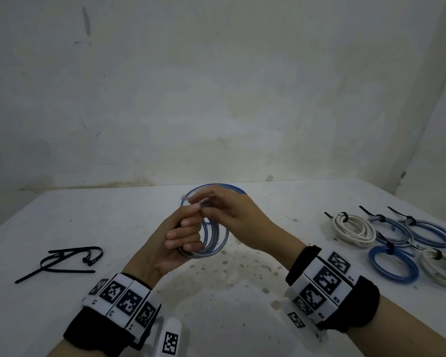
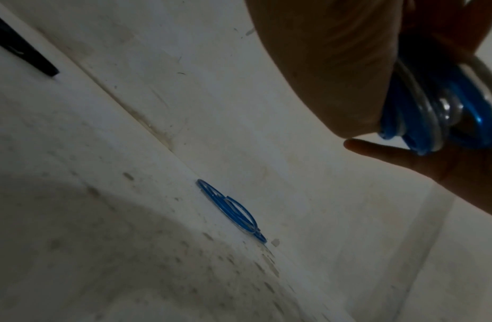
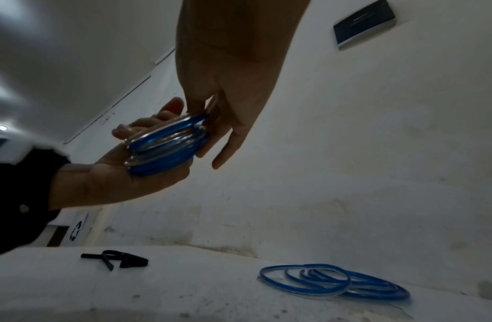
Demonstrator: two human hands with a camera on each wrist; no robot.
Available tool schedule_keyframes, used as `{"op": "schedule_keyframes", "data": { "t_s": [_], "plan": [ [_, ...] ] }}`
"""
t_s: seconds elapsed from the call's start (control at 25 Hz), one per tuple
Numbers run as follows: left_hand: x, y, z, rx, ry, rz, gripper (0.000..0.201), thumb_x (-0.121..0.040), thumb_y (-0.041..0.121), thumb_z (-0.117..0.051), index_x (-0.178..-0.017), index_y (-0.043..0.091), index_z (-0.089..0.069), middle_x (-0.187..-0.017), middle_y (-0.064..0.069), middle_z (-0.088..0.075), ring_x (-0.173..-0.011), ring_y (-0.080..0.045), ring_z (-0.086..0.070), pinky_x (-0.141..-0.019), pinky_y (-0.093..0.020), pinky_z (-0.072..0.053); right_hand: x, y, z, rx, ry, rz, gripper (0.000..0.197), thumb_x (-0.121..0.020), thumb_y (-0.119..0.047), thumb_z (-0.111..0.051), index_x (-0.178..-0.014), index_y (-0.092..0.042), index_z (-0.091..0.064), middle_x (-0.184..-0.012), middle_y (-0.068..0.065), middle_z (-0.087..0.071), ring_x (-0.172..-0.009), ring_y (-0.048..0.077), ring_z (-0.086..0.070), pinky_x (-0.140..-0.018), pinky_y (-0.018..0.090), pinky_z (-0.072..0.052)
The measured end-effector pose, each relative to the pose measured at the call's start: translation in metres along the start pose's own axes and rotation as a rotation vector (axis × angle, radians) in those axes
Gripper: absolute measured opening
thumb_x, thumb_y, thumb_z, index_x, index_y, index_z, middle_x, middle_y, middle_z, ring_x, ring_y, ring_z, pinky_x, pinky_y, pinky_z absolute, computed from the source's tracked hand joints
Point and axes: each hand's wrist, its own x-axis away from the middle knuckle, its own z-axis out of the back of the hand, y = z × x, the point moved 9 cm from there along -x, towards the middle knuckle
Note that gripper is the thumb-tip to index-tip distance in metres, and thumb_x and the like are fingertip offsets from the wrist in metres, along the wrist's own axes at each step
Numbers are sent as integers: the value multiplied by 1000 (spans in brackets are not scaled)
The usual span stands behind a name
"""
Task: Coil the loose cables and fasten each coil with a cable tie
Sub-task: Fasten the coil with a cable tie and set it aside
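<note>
A blue and clear cable coil is held above the white table. My left hand grips its near side, fingers curled round the loops. My right hand reaches in from the right and pinches the cable at the top of the coil, where it looks blurred. In the right wrist view the coil lies across the left palm, with my right hand gripping its far edge. The left wrist view shows the loops pressed against the left palm.
A second loose blue cable lies in slack loops by the table's back edge, behind my hands. Black cable ties lie at the left. Several tied coils, white and blue, sit at the right.
</note>
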Motion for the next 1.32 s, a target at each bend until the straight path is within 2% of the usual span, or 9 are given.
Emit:
{"op": "schedule_keyframes", "data": {
  "t_s": [0.08, 0.24, 0.4, 0.64, 0.76, 0.92, 1.08, 1.2, 1.32],
  "plan": [
    [4, -3, 0, -3, -43, 32, 44, -46, 22, -90, -40, 18, -47, -22, 9, -32, -17, -2, -29, -30, -14, -33, 2, 1, -9, -80, -85, -42, 32, -95, -6, -48, -125, -15, -42, -108, 5, -67, -98, 12, -63, -90, 31, -50],
    [9, -7, -5, -45, -109, 55, 40, -56, 24, -86, -42, 18, -48, -23, 9, -35, -19, -2, -27, -33, -15, -37, 6, -2, -10, -76, -136, -62, 27, -96, -5, -46, -120, -11, -57, -100, -5, -65, -91, 5, -64, -77, 17, -51],
    [2, -8, -5, -224, 78, 112, 41, -73, 30, -70, -44, 19, -43, -28, 11, -27, -27, -3, -32, -44, -19, -45, 7, 10, -2, -7, -48, -61, 22, -97, -8, -46, -112, -7, -62, -101, 14, -67, -95, 26, -64, -85, 41, -52],
    [-4, 7, -5, -358, 244, 128, 32, -75, 31, -59, -49, 16, -48, -28, 10, -26, -32, -4, -39, -44, -17, -46, 10, 22, -4, -102, 12, -174, 35, -97, 0, -40, -128, -9, -52, -114, -6, -59, -99, -10, -55, -87, 6, -41],
    [-3, 7, -6, -386, 201, 127, 31, -72, 31, -57, -45, 16, -52, -29, 8, -29, -31, -4, -39, -44, -18, -46, 10, 21, -23, -203, -33, -232, 40, -95, 4, -38, -134, -5, -41, -116, 11, -56, -105, 16, -55, -80, 2, -39],
    [-1, 6, -6, -360, 65, 55, 26, -72, 30, -74, -54, 13, -66, -38, 3, -43, -42, -9, -51, -54, -21, -51, 11, 18, -30, -201, 9, -235, 41, -99, -30, -35, -126, -1, -47, -51, 1, -57, -46, 8, -49, -50, 16, -41],
    [16, 1, -14, -373, -226, 114, 41, -63, 32, -81, -96, 8, -73, -78, -6, -70, -83, -21, -69, -81, -29, -55, 15, 17, -24, -31, -40, -176, 39, -91, 8, -35, -127, 0, -47, -80, -14, -60, -73, -6, -55, -71, 9, -42],
    [9, 4, 6, -666, -14, 121, 37, -57, 32, -84, -85, 10, -74, -79, -9, -72, -82, -20, -70, -81, -29, -55, 17, 25, -20, 142, 33, -171, 36, -93, 1, -40, -127, -8, -48, -104, 3, -54, -91, 10, -50, -82, 17, -42],
    [4, 14, 23, -893, 254, 50, 17, -82, 26, -65, -89, 10, -68, -84, -4, -73, -83, -15, -68, -86, -31, -51, 19, 42, -10, 183, 125, -230, 33, -95, 0, -36, -125, -9, -48, -105, 4, -48, -82, 7, -44, -82, 16, -37]
  ]
}}
